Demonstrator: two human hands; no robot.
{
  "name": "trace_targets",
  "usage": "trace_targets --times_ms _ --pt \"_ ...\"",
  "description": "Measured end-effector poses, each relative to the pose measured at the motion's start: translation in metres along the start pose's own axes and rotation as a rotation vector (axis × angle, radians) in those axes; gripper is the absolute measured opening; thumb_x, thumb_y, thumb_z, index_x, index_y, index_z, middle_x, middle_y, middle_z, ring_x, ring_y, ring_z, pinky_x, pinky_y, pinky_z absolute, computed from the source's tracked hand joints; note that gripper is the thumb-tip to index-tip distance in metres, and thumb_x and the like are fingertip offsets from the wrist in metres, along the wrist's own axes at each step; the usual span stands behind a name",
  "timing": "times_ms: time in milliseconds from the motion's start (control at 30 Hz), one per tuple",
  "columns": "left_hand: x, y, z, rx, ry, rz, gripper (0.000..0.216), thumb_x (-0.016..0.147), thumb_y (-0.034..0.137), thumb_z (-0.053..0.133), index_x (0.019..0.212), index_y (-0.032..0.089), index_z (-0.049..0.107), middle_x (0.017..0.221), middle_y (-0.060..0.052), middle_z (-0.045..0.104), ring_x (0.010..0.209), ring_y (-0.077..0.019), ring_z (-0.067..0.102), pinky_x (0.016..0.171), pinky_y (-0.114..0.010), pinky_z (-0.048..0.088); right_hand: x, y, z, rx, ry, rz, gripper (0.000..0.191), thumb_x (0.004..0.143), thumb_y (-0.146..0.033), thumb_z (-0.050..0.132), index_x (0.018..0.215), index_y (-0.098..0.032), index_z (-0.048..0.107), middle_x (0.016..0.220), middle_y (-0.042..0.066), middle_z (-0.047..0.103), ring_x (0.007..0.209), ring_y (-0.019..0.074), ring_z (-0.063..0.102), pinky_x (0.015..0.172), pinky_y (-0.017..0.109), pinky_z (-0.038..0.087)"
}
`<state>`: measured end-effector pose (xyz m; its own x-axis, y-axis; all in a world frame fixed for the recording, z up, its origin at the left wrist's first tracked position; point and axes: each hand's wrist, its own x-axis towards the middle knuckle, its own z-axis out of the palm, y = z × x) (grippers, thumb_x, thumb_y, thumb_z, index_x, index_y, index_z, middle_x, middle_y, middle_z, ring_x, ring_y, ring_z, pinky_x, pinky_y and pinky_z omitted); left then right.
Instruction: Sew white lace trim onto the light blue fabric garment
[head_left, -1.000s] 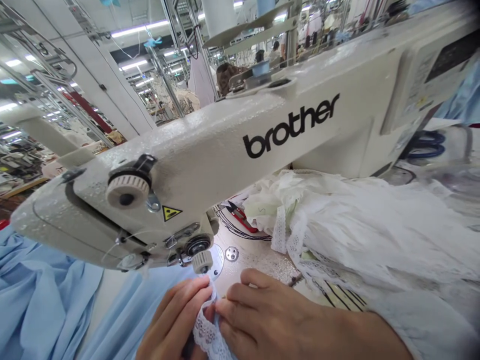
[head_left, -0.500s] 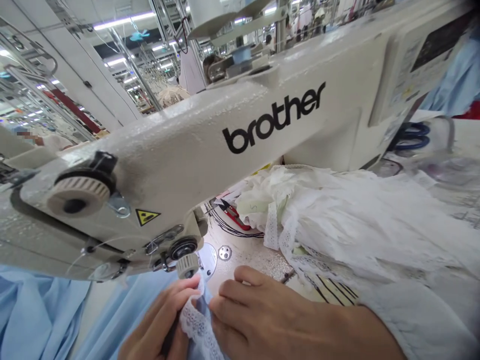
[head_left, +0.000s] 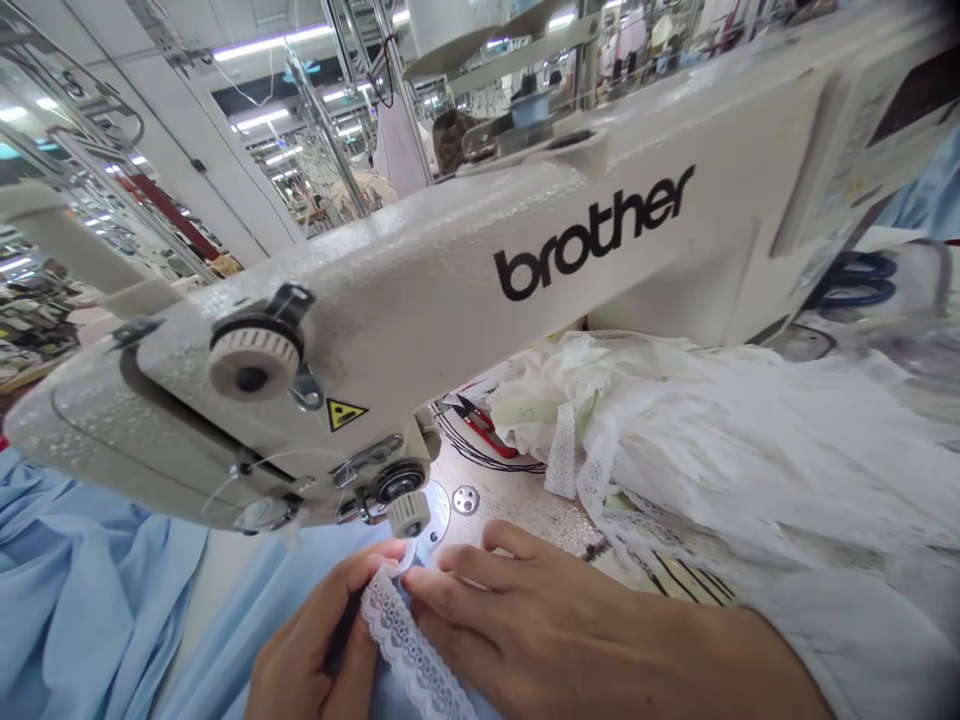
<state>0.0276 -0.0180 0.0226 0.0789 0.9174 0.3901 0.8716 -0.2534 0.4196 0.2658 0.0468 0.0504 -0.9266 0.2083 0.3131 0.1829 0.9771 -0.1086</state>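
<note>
A white Brother sewing machine [head_left: 420, 300] stretches across the view, its needle area hidden behind the tension dial [head_left: 409, 513]. Close below it, my left hand [head_left: 322, 630] pinches a strip of white lace trim [head_left: 412, 645] that lies over light blue fabric [head_left: 289, 575]. My right hand [head_left: 517, 610] is on the other side of the trim, fingers curled with the tips pressing the lace and blue cloth near the machine's foot. The lace runs down between both hands toward the lower edge.
Bunched white lace-edged fabric [head_left: 712, 430] covers the right of the machine bed. Red thread snips [head_left: 484, 428] lie beside it near dark cords. Blue-handled scissors [head_left: 859, 280] rest at the far right. More blue fabric [head_left: 97, 570] spreads at the left.
The view has shifted, so the machine appears further right. My right fingertips have come closer to my left ones, and more of the lace strip shows flat between my hands.
</note>
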Motion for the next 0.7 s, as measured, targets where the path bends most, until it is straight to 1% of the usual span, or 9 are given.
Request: trace_targets --times_ms 67,133,267,333,433,500,567,700 --pt "0.0031 -0.0014 -0.003 0.038 -0.042 0.076 0.023 0.095 0.029 0.051 0.116 0.03 0.061 0.111 0.005 0.074 0.097 -0.0105 0.072 0.086 -0.013 0.052 0.0005 0.0009 0.003 -0.014 0.015 -0.001 0.033 0.102 -0.009 0.036 0.126 -0.003 0.058 0.126 0.011 0.063 0.108 0.0216 0.057 0.098 0.036 0.042" --pt "0.0056 -0.0019 -0.0051 0.067 -0.065 0.122 0.025 0.095 0.026 0.051 0.118 0.029 0.059 0.113 0.004 0.074 0.099 -0.0104 0.072 0.088 -0.013 0.051 0.0007 0.001 0.0055 -0.033 0.052 -0.001 0.034 0.102 -0.009 0.036 0.126 -0.002 0.058 0.123 0.012 0.065 0.108 0.0211 0.057 0.098 0.035 0.043" --pt "0.0077 -0.0011 -0.0057 0.095 -0.059 0.132 0.025 0.095 0.028 0.05 0.119 0.031 0.058 0.115 0.006 0.073 0.1 -0.0082 0.071 0.089 -0.01 0.047 -0.0015 -0.0014 0.008 -0.114 0.117 0.013 0.035 0.102 -0.008 0.033 0.123 -0.004 0.062 0.127 0.011 0.064 0.11 0.0213 0.058 0.098 0.035 0.043" --pt "0.007 -0.001 -0.0048 0.084 -0.057 0.133 0.025 0.095 0.03 0.05 0.118 0.031 0.059 0.114 0.006 0.073 0.098 -0.0082 0.071 0.089 -0.01 0.048 -0.0031 -0.0031 0.0083 -0.134 0.141 0.039 0.036 0.102 -0.009 0.033 0.121 -0.004 0.063 0.126 0.012 0.065 0.108 0.0216 0.059 0.095 0.034 0.045" --pt "0.0039 -0.0019 -0.0032 0.035 -0.061 0.097 0.025 0.096 0.032 0.05 0.118 0.03 0.061 0.114 0.005 0.074 0.099 -0.0109 0.072 0.087 -0.013 0.05 -0.0041 -0.0052 0.0086 -0.15 0.166 0.094 0.033 0.101 -0.009 0.037 0.116 -0.006 0.066 0.12 0.012 0.068 0.102 0.0221 0.062 0.09 0.035 0.047" --pt "0.0014 -0.003 -0.0022 -0.002 -0.044 0.027 0.026 0.096 0.035 0.049 0.117 0.029 0.063 0.113 0.004 0.074 0.099 -0.0125 0.072 0.086 -0.014 0.052 -0.0034 -0.0053 0.0083 -0.151 0.148 0.104 0.029 0.1 -0.01 0.041 0.112 -0.008 0.067 0.115 0.012 0.07 0.1 0.0227 0.062 0.088 0.036 0.047" --pt "0.0 -0.0031 -0.0014 -0.019 -0.028 -0.031 0.026 0.097 0.039 0.048 0.115 0.03 0.065 0.112 0.004 0.074 0.098 -0.0128 0.072 0.083 -0.014 0.053 -0.0017 -0.004 0.0075 -0.138 0.11 0.085 0.027 0.1 -0.012 0.043 0.11 -0.008 0.068 0.117 0.012 0.068 0.101 0.0232 0.061 0.088 0.036 0.047" --pt "0.0004 0.0032 0.0 0.018 -0.01 -0.066 0.028 0.098 0.045 0.045 0.112 0.032 0.064 0.11 0.006 0.075 0.096 -0.0105 0.072 0.083 -0.011 0.053 0.0013 -0.0005 0.0056 -0.112 0.052 0.023 0.027 0.1 -0.013 0.043 0.111 -0.008 0.067 0.126 0.012 0.063 0.106 0.0228 0.057 0.089 0.036 0.045"
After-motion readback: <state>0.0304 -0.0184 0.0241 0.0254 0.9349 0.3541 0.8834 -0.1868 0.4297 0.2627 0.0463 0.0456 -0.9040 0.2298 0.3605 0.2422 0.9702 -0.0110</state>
